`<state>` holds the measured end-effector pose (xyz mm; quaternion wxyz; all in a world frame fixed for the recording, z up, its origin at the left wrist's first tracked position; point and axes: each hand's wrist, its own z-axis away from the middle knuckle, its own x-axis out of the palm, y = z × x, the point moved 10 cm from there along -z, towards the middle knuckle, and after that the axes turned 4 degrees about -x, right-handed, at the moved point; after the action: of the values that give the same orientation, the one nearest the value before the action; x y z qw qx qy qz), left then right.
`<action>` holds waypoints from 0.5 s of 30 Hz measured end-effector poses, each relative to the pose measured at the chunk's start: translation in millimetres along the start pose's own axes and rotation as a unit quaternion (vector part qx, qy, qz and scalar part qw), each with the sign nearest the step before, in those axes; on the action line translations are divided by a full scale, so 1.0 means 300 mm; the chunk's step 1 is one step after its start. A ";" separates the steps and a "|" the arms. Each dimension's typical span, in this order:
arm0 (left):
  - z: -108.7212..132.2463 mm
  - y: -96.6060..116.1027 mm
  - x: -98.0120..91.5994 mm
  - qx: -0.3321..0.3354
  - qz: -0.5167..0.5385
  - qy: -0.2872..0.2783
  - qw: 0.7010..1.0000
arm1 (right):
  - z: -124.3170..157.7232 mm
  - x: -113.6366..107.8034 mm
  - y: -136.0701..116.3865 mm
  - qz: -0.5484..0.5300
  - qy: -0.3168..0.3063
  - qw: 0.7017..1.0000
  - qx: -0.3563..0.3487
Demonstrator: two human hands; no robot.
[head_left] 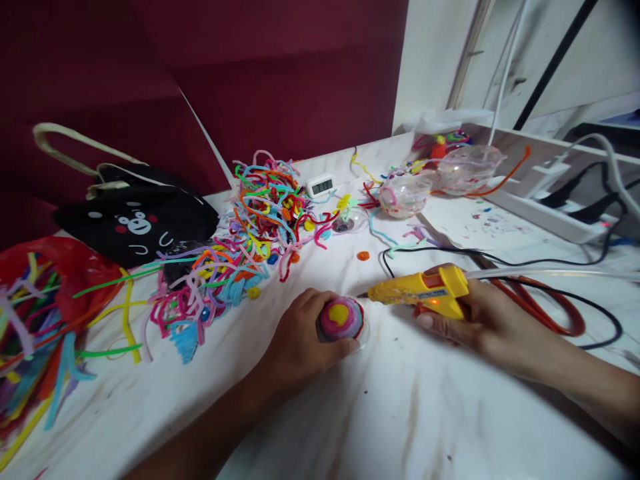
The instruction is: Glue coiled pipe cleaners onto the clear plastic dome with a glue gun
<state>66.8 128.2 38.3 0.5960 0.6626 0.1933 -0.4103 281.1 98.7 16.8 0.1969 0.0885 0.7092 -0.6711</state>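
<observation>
My left hand (305, 333) is closed around a small rounded piece (350, 328) of coiled pipe cleaner, purple and pink with a yellow centre and a red edge. Clear plastic shows along its lower right side. In my right hand (475, 313) is a yellow hot glue gun (420, 292) with an orange light glowing on it. Its nozzle points left, close to the upper right of the coiled piece; whether the two touch I cannot tell. A clear glue stick (530, 274) sticks out of the gun's back.
A tangled heap of pipe cleaners (270, 200) lies at the back left, near a black bag (145, 220) and a red plastic bag (75, 260). A white digital timer (321, 185), clear plastic bowls (405, 197) and a power strip (555, 213) stand behind. A black cord (510, 259) crosses the right.
</observation>
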 end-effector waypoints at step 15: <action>0.020 0.018 0.014 0.020 -0.055 0.071 0.996 | -0.037 0.079 -0.074 -0.191 0.049 0.979 0.042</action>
<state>71.2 120.3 38.7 0.5436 0.6903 0.2627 -0.3986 249.1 104.7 28.1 0.0261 -0.0082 0.6927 -0.7207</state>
